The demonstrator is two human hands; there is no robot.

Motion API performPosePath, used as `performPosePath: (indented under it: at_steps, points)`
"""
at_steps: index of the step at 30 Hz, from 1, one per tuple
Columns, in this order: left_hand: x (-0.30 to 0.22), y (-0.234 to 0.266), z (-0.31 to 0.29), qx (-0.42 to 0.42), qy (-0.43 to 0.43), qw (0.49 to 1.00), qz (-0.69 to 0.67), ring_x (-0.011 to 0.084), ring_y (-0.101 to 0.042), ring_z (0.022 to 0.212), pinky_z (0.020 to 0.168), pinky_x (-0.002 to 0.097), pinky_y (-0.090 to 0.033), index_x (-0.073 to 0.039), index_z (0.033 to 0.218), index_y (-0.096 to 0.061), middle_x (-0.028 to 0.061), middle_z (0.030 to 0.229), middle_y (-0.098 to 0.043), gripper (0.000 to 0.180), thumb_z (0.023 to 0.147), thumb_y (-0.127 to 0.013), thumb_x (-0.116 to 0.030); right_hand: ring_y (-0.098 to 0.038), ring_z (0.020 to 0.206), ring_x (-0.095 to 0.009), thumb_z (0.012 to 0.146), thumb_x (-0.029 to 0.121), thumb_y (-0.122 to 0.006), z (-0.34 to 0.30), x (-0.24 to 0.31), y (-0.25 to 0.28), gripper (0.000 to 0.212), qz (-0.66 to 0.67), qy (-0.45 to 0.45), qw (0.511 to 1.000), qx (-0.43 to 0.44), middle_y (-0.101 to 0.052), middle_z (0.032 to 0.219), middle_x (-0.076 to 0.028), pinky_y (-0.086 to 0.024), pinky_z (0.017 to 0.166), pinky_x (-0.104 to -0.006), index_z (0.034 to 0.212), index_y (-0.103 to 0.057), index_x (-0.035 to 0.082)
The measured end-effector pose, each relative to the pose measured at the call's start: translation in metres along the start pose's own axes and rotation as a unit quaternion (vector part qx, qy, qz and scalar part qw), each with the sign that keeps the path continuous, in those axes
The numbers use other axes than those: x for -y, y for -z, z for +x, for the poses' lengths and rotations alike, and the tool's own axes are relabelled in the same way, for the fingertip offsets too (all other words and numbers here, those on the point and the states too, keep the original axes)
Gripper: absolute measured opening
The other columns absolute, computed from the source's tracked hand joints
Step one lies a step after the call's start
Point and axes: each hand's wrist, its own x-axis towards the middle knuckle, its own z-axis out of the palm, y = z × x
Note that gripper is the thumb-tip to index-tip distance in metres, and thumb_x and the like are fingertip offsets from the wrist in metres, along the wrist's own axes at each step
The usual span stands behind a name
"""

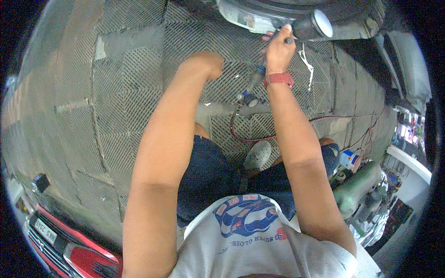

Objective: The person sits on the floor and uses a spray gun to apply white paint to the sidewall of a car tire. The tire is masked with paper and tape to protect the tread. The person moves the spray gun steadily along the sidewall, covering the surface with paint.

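Observation:
My right hand (280, 50), with a red watch strap at the wrist, is closed round the handle of a spray gun (306, 28). Its dark cup with a white lid tilts to the right. Below the hand hang a blue and dark fitting and a round gauge-like part (251, 100), joined to a reddish air hose (250, 139). The gun is close to a dark curved vehicle part (296, 5), edged with printed paper (243, 19). My left hand (206, 64) is curled into a fist over the floor, touching nothing visible.
Ribbed grey floor panels (125, 83) spread around me. A white crumpled strip (307, 67) lies right of my right wrist. At right stand a paint can (349, 160) and a green tank (359, 185). A red vehicle (88, 259) is at lower left.

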Motion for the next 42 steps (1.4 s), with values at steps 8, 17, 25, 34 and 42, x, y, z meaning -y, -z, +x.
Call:
performPosePath:
  at_steps: [8,17,25,34,42]
  points:
    - [-0.019,0.012,-0.006,0.024,0.047,0.998,-0.022,0.036,-0.076,0.123,0.104,0.0486,-0.061,-0.003,0.127,-0.081,0.0213,0.133,-0.076,0.039,0.088,-0.073,-0.01,-0.073,0.067,-0.022,0.116,0.053,-0.047,-0.026,-0.01,-0.015,0.062,-0.037,-0.012,0.999,0.013,-0.074,0.084,-0.013,-0.055,0.058,-0.0364,0.118,-0.067,-0.005]
    - [-0.02,0.025,-0.031,0.017,0.061,0.997,-0.035,0.0387,-0.073,0.127,0.107,0.0498,-0.059,-0.004,0.128,-0.079,0.0214,0.137,-0.075,0.038,0.093,-0.066,-0.014,-0.071,0.065,-0.019,0.117,0.056,-0.042,-0.044,0.012,-0.047,0.063,-0.021,0.08,0.992,0.09,-0.074,0.085,-0.012,-0.053,0.044,-0.0321,0.113,-0.067,-0.002]
    - [-0.022,0.031,-0.043,-0.001,0.04,0.998,-0.046,0.038,-0.074,0.125,0.106,0.0498,-0.06,-0.003,0.125,-0.08,0.022,0.134,-0.076,0.037,0.09,-0.068,-0.007,-0.072,0.065,-0.021,0.117,0.06,-0.038,-0.043,0.009,-0.055,0.068,0.016,0.084,0.99,0.11,-0.076,0.091,-0.015,-0.055,0.044,-0.0315,0.116,-0.065,-0.002]
    - [-0.021,0.034,-0.054,-0.007,0.035,0.997,-0.064,0.0386,-0.075,0.122,0.103,0.0498,-0.061,-0.001,0.122,-0.081,0.0242,0.13,-0.077,0.035,0.09,-0.068,-0.006,-0.07,0.066,-0.02,0.116,0.061,-0.039,-0.004,-0.024,-0.006,0.066,-0.025,0.027,0.999,-0.031,-0.073,0.09,-0.015,-0.05,0.041,-0.0305,0.125,-0.057,-0.001]
    - [-0.021,0.036,-0.054,-0.003,0.035,0.998,-0.054,0.0389,-0.075,0.121,0.103,0.0497,-0.061,-0.001,0.122,-0.081,0.0241,0.13,-0.077,0.035,0.09,-0.068,-0.006,-0.065,0.06,-0.019,0.116,0.062,-0.036,0.01,-0.025,0.011,0.067,-0.022,0.04,0.997,-0.056,-0.073,0.088,-0.015,-0.048,0.04,-0.0307,0.121,-0.058,0.0]
